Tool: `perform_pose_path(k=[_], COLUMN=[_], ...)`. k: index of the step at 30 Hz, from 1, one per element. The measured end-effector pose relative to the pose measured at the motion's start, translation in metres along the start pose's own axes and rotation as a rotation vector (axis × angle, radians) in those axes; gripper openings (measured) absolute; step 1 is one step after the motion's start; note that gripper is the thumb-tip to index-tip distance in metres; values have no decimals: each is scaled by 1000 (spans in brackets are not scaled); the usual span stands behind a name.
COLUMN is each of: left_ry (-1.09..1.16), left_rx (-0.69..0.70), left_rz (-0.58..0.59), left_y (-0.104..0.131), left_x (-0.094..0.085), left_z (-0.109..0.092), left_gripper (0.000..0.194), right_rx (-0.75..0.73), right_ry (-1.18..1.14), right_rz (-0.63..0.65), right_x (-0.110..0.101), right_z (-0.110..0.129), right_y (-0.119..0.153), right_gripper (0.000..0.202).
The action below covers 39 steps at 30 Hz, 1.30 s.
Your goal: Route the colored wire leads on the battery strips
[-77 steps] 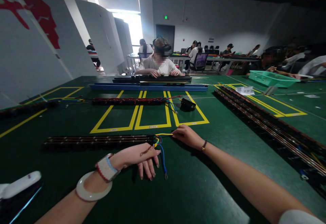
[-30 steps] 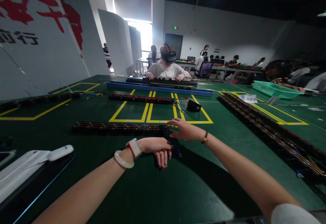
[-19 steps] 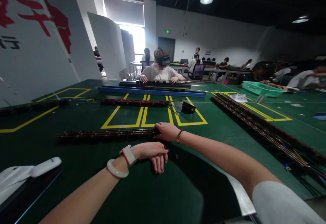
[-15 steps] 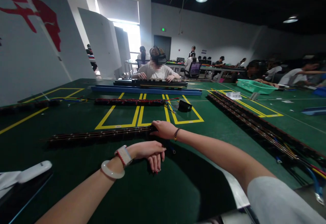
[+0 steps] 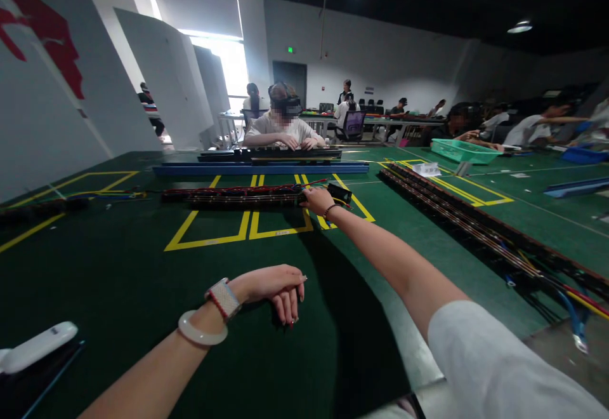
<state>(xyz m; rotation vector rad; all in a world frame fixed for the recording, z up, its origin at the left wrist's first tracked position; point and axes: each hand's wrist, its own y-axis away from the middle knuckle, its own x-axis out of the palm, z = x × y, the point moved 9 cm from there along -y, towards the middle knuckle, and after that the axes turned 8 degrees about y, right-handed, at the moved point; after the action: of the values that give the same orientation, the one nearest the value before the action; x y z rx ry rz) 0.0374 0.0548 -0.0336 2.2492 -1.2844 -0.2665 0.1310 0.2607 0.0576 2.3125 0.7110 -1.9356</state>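
My right hand point(image 5: 318, 200) is stretched far out over the green table point(image 5: 143, 292) and closed on the right end of a long black wired strip point(image 5: 247, 202). That strip lies just in front of a second strip with red wires point(image 5: 223, 190), above the yellow taped boxes point(image 5: 214, 239). A small black box point(image 5: 340, 192) sits right behind my right hand. My left hand point(image 5: 278, 284) rests on the table close to me, fingers drooping, holding nothing. A white bangle and a woven band are on that wrist.
A blue rail point(image 5: 257, 169) crosses the table in front of a seated person point(image 5: 280, 130) working opposite. Long black wired strips point(image 5: 457, 216) run along the right side. A green basket point(image 5: 464, 151) stands far right, with other people behind. A white device point(image 5: 35, 346) lies at lower left.
My right hand took hold of the near strip's end and slid it away from me, up against the red-wired strip. My left hand stayed resting on the table.
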Motion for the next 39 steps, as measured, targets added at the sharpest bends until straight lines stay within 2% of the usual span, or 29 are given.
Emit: perform_pose_path(k=[4, 7, 9, 11, 14, 17, 19, 21, 24, 28, 33, 39], left_ry=[9, 0, -18, -34, -42, -49, -53, -49, -33, -22, -20, 16], left_rx=[-3, -6, -20, -33, -47, -42, -40, -43, -30, -36, -47, -18], left_rz=[18, 1, -18, -31, -24, -31, -33, -22, -23, -32, -44, -12], left_y=[0, 1, 2, 4, 5, 4, 3, 2, 1, 4, 6, 5], left_x=[2, 2, 0, -1, 0, 0, 1, 2, 2, 2, 4, 3], left_z=[0, -1, -1, -1, -1, -3, -3, -2, -3, -5, -9, -7], left_gripper=[50, 50, 50, 51, 52, 54, 55, 55, 55, 56, 56, 52], right_rx=[60, 96, 155, 263, 482, 685, 767, 823, 899, 1010, 1076, 1073], right_ry=[38, 36, 37, 52, 110, 199, 251, 285, 300, 273, 251, 259], right_rz=[-51, -70, -78, -73, -21, 64, 126, 178, 230, 265, 237, 154], right_x=[-1, -3, -6, -9, -11, -11, -9, -4, 7, 21, 29, 27], right_z=[-20, -39, -65, -106, -186, -261, -296, -318, -338, -353, -359, -348], right_y=[-9, -6, 1, 15, 57, 121, 165, 204, 249, 282, 293, 294], right_gripper=[33, 38, 41, 43, 45, 49, 53, 54, 52, 52, 52, 50])
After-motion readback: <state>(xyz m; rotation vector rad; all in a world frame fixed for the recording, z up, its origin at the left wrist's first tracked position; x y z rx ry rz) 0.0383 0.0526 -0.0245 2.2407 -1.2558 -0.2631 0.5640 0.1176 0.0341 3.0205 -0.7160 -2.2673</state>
